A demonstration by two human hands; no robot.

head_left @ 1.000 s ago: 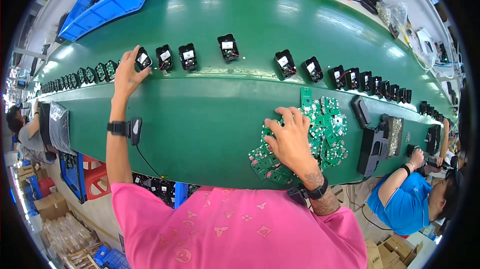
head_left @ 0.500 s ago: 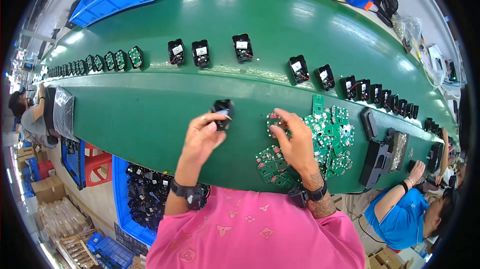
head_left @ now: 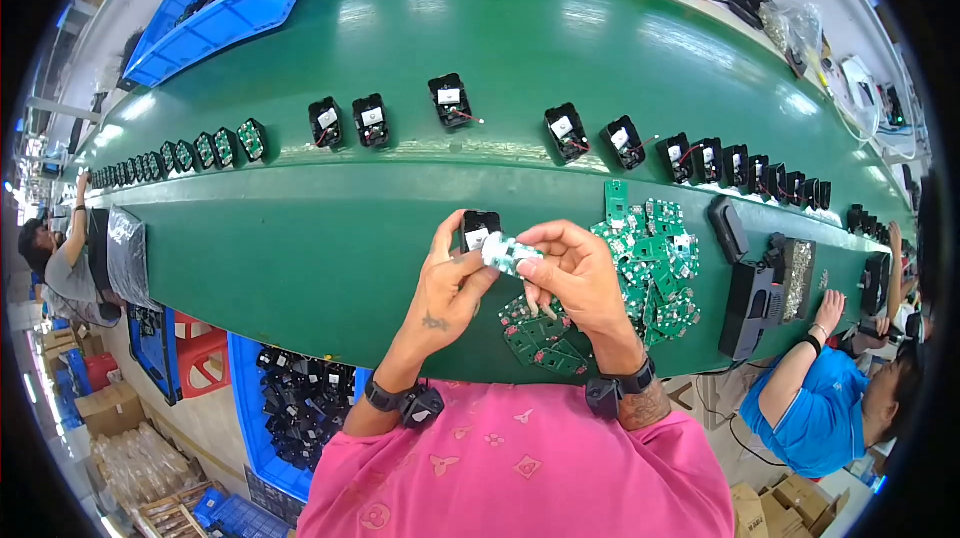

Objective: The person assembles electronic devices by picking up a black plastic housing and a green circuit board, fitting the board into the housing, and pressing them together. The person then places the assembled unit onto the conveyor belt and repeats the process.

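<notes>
My left hand (head_left: 448,290) is closed around a small black plastic housing (head_left: 481,223) with a pale block inside. Between the fingers of my right hand (head_left: 578,276) is a green circuit board (head_left: 510,255), held tilted at the housing's near side and overlapping it in view. Whether the two touch, I cannot tell. To the right of my right hand lies a loose heap of green circuit boards (head_left: 655,263). A smaller group of boards (head_left: 545,343) lies beneath and beside my right wrist.
Black housings (head_left: 567,133) stand in a row across the green bench (head_left: 270,238); those at far left hold boards (head_left: 250,141). A blue bin (head_left: 215,13) sits at back left, another blue bin (head_left: 250,418) below the bench. Black devices (head_left: 745,318) and a co-worker (head_left: 810,408) are at right.
My hands have come together. My left hand brought the housing rightward, and my right hand lifted a board from the bench and carried it left to the housing.
</notes>
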